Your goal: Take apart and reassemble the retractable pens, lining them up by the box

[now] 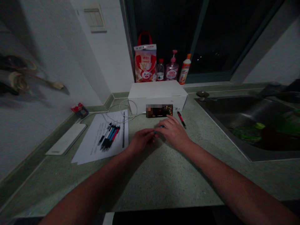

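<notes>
The left hand (141, 140) and right hand (173, 132) meet near the middle of the table (161, 182), towards its back edge. Between them is a slim blue pen (159, 127), with only a short blue length showing. The fingers (168, 123) of both hands curl inward rather than lying spread, but they hide most of the pen, so I cannot tell which of them grip it or whether both do.

A red-and-black pen (181, 119) lies alone just beyond the right hand. Left of the hands, a tight bunch of black, blue and red pens (109, 137) rests on loose white paper sheets (100, 140), near the table's left edge. So one pen is in the hands, one lies apart on the bare table, and the rest stay bunched on the paper.

Behind the hands, a phone (159, 111) leans against a white box (157, 97), its screen blurred out. A white cable (122, 109) loops beside the box and partly disappears behind it. The pen tips in the bunch overlap too closely to count, and the dark contents of the steel sink (246, 122) at the right are hard to make out.
</notes>
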A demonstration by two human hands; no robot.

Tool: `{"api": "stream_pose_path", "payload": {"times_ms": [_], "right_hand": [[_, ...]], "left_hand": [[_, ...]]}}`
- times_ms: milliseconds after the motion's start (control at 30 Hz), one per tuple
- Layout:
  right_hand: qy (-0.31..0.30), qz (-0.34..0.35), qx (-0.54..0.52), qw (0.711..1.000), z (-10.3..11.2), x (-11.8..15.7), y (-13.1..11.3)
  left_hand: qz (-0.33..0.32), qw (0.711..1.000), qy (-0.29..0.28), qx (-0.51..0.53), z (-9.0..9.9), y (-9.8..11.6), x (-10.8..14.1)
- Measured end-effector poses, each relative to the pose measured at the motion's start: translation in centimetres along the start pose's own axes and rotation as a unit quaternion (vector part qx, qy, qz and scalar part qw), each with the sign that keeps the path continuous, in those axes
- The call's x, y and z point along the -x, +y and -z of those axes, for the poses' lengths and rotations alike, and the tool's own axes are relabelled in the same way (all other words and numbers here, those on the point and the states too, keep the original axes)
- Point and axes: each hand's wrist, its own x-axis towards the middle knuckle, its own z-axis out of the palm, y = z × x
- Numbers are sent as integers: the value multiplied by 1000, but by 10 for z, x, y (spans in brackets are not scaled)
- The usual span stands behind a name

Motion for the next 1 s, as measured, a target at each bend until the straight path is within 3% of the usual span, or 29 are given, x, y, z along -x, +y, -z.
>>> {"api": "stream_pose_path", "payload": {"times_ms": [133,233,333,433,533,633,1000], "right_hand": [[-11,-23,-16,1000,-4,1,3],[-19,-79,-29,996,-6,2,3],[-31,-139,-38,989,-9,4,4],[-58,-170,-63,982,-12,7,6],[-96,-145,-84,981,-17,10,10],[-127,-112,-79,983,-21,11,13],[-139,-89,-72,984,-23,9,13]], "left_hand": [[9,999,36,5,3,-2,-4],[13,997,70,-36,5,-3,-5],[-27,983,88,-162,7,-6,-5],[-102,938,53,-328,7,-9,-3],[-152,886,1,-439,4,-10,-1],[-157,856,-8,-492,1,-9,1],[-160,849,6,-503,1,-12,-2]]}}
